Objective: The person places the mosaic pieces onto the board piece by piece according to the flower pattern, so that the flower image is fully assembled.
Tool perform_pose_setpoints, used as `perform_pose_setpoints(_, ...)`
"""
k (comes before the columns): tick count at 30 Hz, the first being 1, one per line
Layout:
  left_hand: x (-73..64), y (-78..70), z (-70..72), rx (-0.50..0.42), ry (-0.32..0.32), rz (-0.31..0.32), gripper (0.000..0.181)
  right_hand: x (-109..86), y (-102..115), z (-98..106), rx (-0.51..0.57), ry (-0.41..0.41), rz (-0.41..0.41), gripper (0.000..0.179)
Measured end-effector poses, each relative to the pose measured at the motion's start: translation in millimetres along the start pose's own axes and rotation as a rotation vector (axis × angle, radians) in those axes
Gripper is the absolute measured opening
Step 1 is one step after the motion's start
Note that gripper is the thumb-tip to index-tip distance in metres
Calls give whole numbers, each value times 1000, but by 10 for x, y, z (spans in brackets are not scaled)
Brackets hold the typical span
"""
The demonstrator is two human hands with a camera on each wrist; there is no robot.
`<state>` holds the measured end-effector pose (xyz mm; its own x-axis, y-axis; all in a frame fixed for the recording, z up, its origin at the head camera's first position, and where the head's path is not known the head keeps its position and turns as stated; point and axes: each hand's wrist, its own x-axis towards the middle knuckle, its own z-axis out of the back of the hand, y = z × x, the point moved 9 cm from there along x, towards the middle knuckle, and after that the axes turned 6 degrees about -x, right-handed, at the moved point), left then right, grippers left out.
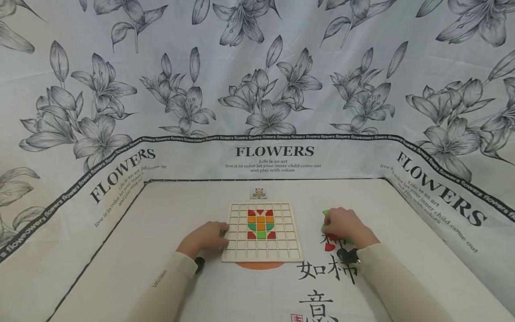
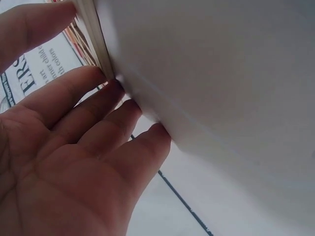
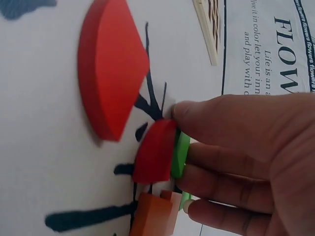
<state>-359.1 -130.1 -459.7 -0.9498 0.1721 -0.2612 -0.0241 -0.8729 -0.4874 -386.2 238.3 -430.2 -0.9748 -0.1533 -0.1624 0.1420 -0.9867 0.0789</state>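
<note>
A square wooden grid board (image 1: 262, 256) lies on the table with red, orange and green tiles (image 1: 260, 223) set in its cells. My left hand (image 1: 207, 236) rests against the board's left edge; in the left wrist view its fingertips (image 2: 160, 130) meet the edge and the surface beside it. To the right of the board, my right hand (image 1: 346, 225) is among loose tiles. In the right wrist view its thumb and fingers pinch a small red curved tile (image 3: 155, 152), close to a green tile (image 3: 181, 155). A larger-looking red quarter-circle tile (image 3: 110, 69) lies nearer that camera.
A small pattern card (image 1: 258, 192) lies behind the board. Orange tiles (image 3: 150, 216) sit near the right fingers. The pale tablecloth (image 1: 169, 201) carries black characters and an orange print. A flowered curtain (image 1: 273, 156) encloses the back and sides.
</note>
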Motion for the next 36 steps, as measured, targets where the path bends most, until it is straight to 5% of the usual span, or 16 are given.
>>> perform_pose_setpoints(10, -12, -8, -10, -14, 8, 9, 62, 5, 48, 10, -11, -33, -12, 11)
perform_pose_setpoints(24, -6, -3, 4, -11, 8, 17, 64, 51, 283, 80, -20, -104, 67, 23)
perform_pose_setpoints(36, 7, 4, -1, -6, 2, 13, 63, 3, 756, 144, 63, -127, 194, 27)
